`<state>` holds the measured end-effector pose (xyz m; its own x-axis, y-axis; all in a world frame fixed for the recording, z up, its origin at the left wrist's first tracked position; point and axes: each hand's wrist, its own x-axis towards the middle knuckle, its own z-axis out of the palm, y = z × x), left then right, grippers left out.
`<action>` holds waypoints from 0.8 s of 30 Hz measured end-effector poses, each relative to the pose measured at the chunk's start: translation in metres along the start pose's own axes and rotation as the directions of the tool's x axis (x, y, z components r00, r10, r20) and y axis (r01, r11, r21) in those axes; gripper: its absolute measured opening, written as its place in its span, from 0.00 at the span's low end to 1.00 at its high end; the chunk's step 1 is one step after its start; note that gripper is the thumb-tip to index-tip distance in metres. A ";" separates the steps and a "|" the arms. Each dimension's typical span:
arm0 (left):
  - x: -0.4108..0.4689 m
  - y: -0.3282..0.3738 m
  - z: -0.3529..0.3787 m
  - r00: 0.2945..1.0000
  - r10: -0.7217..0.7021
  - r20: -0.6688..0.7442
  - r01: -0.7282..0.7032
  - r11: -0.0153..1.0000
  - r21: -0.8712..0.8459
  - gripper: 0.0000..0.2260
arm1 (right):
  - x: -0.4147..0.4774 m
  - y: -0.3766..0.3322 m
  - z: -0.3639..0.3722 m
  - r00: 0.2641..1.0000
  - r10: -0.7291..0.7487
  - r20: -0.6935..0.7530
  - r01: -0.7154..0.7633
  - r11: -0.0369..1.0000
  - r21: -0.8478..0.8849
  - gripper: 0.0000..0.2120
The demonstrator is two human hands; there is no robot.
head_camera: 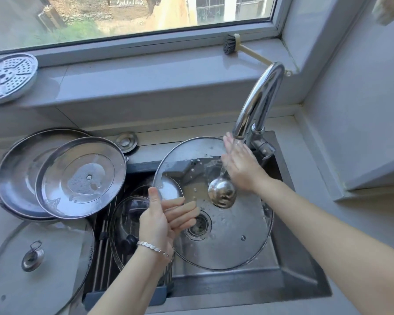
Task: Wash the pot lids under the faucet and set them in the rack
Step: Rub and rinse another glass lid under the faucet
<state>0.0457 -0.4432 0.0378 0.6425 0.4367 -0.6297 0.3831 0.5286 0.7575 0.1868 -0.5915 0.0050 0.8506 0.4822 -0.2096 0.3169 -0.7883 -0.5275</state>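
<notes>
**Mid-rinse, plenty left**

One glass lid [132, 223] already sits in the rack [102, 246]. Your left hand [159, 221] pinches the big lid [225, 242] by its rim. Your right hand [239, 167] has its fingers straight, rubbing it under the faucet [257, 103] (steel lids [82, 176] beyond: washed? can't tell).

- The grey countertop [378, 242] surrounds a steel sink [300, 264].
- At 9 o'clock from the sink, two steel lids lie on the counter. The upper lid [81, 177] lies inner side up and overlaps the lower lid [16, 173].
- At 7 o'clock, a large lid with a steel knob [32, 269] lies knob up.
- A roll-up rack [102, 253] spans the sink's left part and carries a glass lid with a black knob [127, 219].
- On the sink's rear ledge, a round steel cap [126, 141] sits at 11 o'clock and the faucet [259, 98] stands at 1 o'clock.
- The windowsill [146, 83] at 12 o'clock bears a perforated steamer plate [8, 78] at its left end and a dish brush [241, 47] at its right.
</notes>
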 end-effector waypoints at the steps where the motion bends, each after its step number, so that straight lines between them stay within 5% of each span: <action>1: -0.001 -0.001 0.002 1.000 -0.009 0.024 0.009 1.000 0.025 0.31 | 0.004 -0.006 -0.004 0.998 -0.064 0.026 0.064 0.998 -0.001 0.25; 6: 0.001 -0.003 0.020 0.994 -0.077 0.076 0.070 0.994 0.086 0.29 | -0.008 -0.064 0.001 0.946 -0.276 0.173 0.297 0.948 -0.113 0.29; 11: 0.014 -0.005 0.018 0.991 -0.005 -0.136 0.022 0.992 0.126 0.25 | -0.058 -0.078 0.047 0.871 -0.489 -0.042 0.469 0.855 -0.223 0.26; 15: 0.020 0.001 0.006 0.995 -0.031 -0.091 0.030 1.000 -0.006 0.30 | -0.089 -0.044 0.048 0.707 -0.705 -0.047 0.707 0.707 0.030 0.16; 17: 0.020 0.008 0.003 0.998 -0.017 -0.068 0.014 0.999 -0.042 0.30 | -0.089 -0.028 0.035 0.734 -0.647 -0.205 0.671 0.737 0.075 0.11; 19: 0.019 0.013 0.001 0.999 0.002 -0.054 -0.004 0.999 -0.039 0.30 | -0.079 -0.021 0.017 0.852 -0.382 -0.357 0.444 0.890 0.108 0.11; 21: 0.014 0.017 0.003 0.999 0.026 -0.043 -0.027 0.999 -0.017 0.30 | -0.065 -0.025 0.005 0.947 -0.065 -0.315 0.130 0.973 0.189 0.18; 24: 0.008 0.017 0.008 0.997 0.069 -0.025 -0.069 0.998 0.010 0.30 | -0.054 -0.038 0.007 0.983 0.032 -0.183 0.002 0.982 0.186 0.19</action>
<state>0.0628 -0.4370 0.0474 0.6507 0.4902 -0.5799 0.3448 0.4897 0.8008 0.1264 -0.5851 0.0305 0.9229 0.3781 -0.0721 0.2352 -0.7021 -0.6721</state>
